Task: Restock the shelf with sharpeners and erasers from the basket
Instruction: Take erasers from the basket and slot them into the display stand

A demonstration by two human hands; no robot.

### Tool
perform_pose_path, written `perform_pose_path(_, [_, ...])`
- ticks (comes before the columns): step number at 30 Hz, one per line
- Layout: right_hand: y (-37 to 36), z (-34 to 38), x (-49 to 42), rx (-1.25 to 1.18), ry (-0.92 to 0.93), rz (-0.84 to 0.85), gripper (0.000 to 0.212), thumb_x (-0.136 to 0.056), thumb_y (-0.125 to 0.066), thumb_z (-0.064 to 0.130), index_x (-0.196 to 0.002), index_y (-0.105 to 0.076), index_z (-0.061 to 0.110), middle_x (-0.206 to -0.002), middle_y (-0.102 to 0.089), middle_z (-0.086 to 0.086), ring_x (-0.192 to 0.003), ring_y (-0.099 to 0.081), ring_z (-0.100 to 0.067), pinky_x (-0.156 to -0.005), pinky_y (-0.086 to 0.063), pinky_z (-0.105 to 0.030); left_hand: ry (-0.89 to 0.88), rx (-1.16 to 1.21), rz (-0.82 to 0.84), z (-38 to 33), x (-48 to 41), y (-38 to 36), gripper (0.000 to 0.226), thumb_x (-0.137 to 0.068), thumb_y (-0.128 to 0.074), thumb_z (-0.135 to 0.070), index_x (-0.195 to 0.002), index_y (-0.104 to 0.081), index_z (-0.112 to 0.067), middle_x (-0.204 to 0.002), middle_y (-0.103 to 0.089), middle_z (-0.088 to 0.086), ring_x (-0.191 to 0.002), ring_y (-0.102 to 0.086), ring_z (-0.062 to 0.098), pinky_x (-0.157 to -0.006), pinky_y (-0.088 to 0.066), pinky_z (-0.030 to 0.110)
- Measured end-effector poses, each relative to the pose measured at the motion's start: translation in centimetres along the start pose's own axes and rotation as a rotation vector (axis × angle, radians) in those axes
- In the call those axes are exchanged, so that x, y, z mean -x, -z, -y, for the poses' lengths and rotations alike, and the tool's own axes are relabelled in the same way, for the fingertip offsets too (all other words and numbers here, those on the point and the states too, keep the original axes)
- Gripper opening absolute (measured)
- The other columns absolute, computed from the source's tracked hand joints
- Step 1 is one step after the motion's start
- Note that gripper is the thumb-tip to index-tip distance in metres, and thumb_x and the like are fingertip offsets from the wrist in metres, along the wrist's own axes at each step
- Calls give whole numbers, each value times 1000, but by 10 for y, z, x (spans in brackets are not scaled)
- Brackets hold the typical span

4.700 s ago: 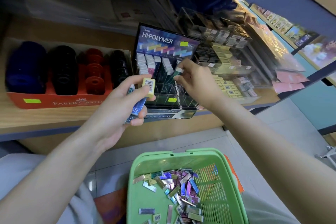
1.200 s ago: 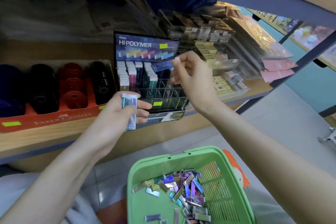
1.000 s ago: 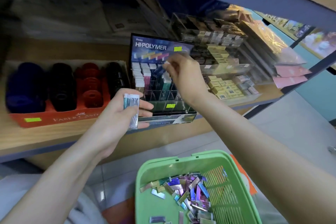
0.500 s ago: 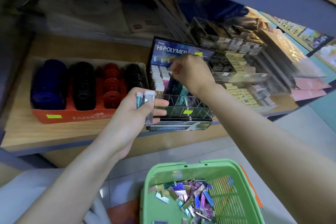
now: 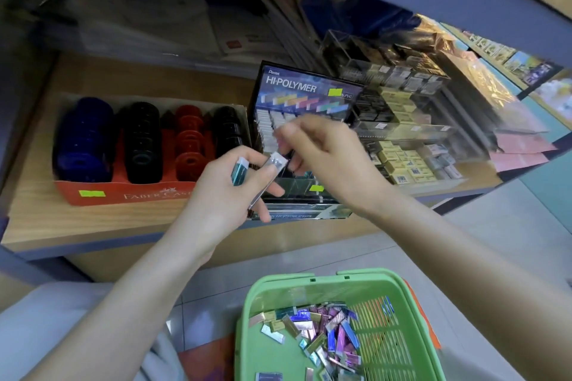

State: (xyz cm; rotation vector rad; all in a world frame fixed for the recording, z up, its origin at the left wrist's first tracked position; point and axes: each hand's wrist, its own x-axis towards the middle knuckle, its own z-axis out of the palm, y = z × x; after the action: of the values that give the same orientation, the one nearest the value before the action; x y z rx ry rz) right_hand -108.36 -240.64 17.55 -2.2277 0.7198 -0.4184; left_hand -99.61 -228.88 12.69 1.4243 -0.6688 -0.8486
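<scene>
The left hand [image 5: 229,195] is gripping a teal eraser [image 5: 239,175] and a silver eraser [image 5: 276,161] in front of the display box [image 5: 309,93] on the shelf [image 5: 93,226]; the right hand [image 5: 322,158] is pinching the silver one's end with its fingers [image 5: 297,161]; it is worth drawing it straight out while the left is loosening slightly, then slotting it upright; more are lying in the basket [image 5: 257,303].

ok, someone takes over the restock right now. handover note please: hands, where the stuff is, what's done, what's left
The left hand holds a teal eraser and a silver eraser in front of the display box.
The right hand has its fingers at the silver eraser's top end; blur hides whether it grips.
Done: the box's left rows already hold erasers.
Left: slot these two, then work through the pile of erasers in the green basket.
</scene>
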Motion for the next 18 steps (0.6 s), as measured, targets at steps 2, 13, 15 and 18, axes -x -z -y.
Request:
perform_pose_path(2, [-1,-2,14,-123,-64,93,10,-93,-57,13,-90,-65,7,-74,-63,-1,-61,-61,-7,-61,-53,-20,-11,-56,17,2,0,-3,12,-94,-55,-21,-90,-59,-11,-73,-72,0,-36,-48,11,-38,-32,10])
perform_pose_path(13, [39,-21,40,-418,-359,105,7,-86,-64,5,-92,-65,8,-74,-68,-6,-65,-67,-9,-64,-54,-15,145,-96,89,5,3,-27,25,-97,-40,-41,-93,-41,-17,-80,-71,6,-38,-50,10,-42,-29,19])
perform_pose_path(15, [53,-26,35,-376,-322,-39,5,-87,-62,5,-91,-64,8,-75,-68,-6,-64,-66,-8,-64,-53,-14,129,-90,71,3,0,-26,26,-98,-39,-37,-93,-44,-13,-78,-69,-2,-36,-45,10,-39,-30,15])
perform_pose_path(18, [69,-46,21,-39,-160,-306,6,-90,-61,9,-88,-61,15,-81,-68,-6,-73,-68,-13,-70,-57,-25,70,-113,86,-1,-1,-26,32,-97,-44,-32,-92,-54,-1,-67,-63,-9,-33,-34,7,-36,-27,11])
